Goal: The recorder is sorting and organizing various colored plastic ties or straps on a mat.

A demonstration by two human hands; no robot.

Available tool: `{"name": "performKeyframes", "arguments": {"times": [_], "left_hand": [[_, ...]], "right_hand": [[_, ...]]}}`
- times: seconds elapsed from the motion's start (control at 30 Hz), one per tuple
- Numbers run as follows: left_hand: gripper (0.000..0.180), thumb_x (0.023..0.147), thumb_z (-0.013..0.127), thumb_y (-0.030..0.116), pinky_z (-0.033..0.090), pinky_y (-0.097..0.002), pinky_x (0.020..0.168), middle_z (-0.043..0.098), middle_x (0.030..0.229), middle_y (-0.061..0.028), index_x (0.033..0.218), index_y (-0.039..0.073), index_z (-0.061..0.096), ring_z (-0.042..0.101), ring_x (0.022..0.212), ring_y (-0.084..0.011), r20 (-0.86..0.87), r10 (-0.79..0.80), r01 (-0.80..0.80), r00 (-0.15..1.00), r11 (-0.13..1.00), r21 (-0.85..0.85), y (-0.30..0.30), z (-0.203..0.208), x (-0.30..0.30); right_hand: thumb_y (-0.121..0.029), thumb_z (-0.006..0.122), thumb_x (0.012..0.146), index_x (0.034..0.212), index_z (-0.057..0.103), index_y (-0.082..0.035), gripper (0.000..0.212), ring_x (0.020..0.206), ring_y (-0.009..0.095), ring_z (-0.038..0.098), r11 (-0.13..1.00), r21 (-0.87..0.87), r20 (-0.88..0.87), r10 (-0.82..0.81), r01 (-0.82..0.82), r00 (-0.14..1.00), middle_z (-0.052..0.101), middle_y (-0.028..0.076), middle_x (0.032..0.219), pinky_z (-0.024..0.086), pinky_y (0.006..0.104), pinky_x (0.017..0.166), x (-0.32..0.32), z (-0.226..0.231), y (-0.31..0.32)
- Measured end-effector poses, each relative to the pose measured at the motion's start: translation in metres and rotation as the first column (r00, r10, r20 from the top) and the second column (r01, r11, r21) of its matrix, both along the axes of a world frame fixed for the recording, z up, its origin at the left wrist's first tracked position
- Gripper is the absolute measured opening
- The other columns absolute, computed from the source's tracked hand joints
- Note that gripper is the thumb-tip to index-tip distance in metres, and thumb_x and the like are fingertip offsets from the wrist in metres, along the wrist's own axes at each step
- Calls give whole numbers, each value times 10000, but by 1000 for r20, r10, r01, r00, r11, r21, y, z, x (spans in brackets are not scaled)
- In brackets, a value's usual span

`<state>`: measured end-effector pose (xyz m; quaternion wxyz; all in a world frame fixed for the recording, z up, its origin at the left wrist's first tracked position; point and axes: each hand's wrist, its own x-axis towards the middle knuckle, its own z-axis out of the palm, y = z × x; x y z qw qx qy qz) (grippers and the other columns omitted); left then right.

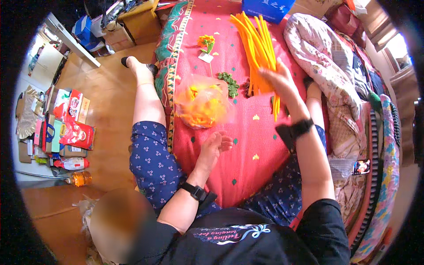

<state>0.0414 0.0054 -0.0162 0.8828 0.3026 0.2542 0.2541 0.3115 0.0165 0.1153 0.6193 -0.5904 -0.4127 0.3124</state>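
My right hand (pixel 285 86) is over the lower part of a bundle of long fuzzy orange chenille stems (pixel 252 39). Its thumb and fingers look apart, though motion blurs them slightly; I cannot tell whether they touch the stems. My left hand (pixel 215 148) hovers near my left thigh, palm turned inward, fingers loosely bent and nothing in them. Just beyond it sits a clear plastic bag (pixel 204 104) full of orange fuzzy pieces. Beside the bag lies a small heap of green fuzzy pieces (pixel 228 84). Farther off is an orange flower (pixel 206 42) with green leaves and a white tag.
All this rests on a red patterned bedspread (pixel 251 170) between my legs. A blue bag (pixel 268 9) stands at the far end. Rumpled floral quilts (pixel 316 48) are heaped on the right. Boxes and red packages (pixel 77 134) crowd the floor at left.
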Motion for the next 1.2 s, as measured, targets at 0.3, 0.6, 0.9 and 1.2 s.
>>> {"name": "performKeyframes", "arguments": {"times": [0.3, 0.6, 0.9, 1.2], "left_hand": [[344, 889, 498, 312, 473, -320, 786, 613, 927, -80, 1086, 30, 501, 595, 850, -186, -34, -21, 20, 999, 1000, -22, -3, 9, 3], [504, 914, 392, 407, 426, -338, 883, 555, 1132, -122, 1236, 21, 429, 522, 1074, -227, -106, -122, 158, 987, 868, 470, -11, 70, 1], [463, 830, 575, 313, 465, -433, 842, 547, 862, -33, 1180, 34, 461, 549, 811, -167, 198, 55, -73, 979, 993, 88, -15, 104, -28], [152, 892, 495, 177, 478, -374, 834, 579, 863, -47, 951, 56, 565, 574, 828, -169, 256, 133, -179, 958, 969, 168, -35, 126, -34]], "right_hand": [[-340, 535, 852, 735, 504, -96, 272, 404, 87, 431, 909, -380, -80, -218, 173, 973, 478, -8, 535, 315, 229, 365, -17, -19, -26], [-437, 466, 877, 689, 356, -144, 365, 387, 44, 224, 847, -14, -843, 275, -531, 461, 275, -49, 527, 175, 197, 319, -124, -37, -118], [-357, 494, 883, 732, 400, -135, 284, 393, 38, 230, 689, 24, -902, 327, -725, 281, 274, -62, 537, 186, 199, 326, -187, -44, -142], [-251, 502, 892, 892, 501, -84, 168, 534, 50, 387, 879, -197, -408, 329, -434, 851, 388, -42, 629, 329, 230, 453, -196, -37, -161]]}}
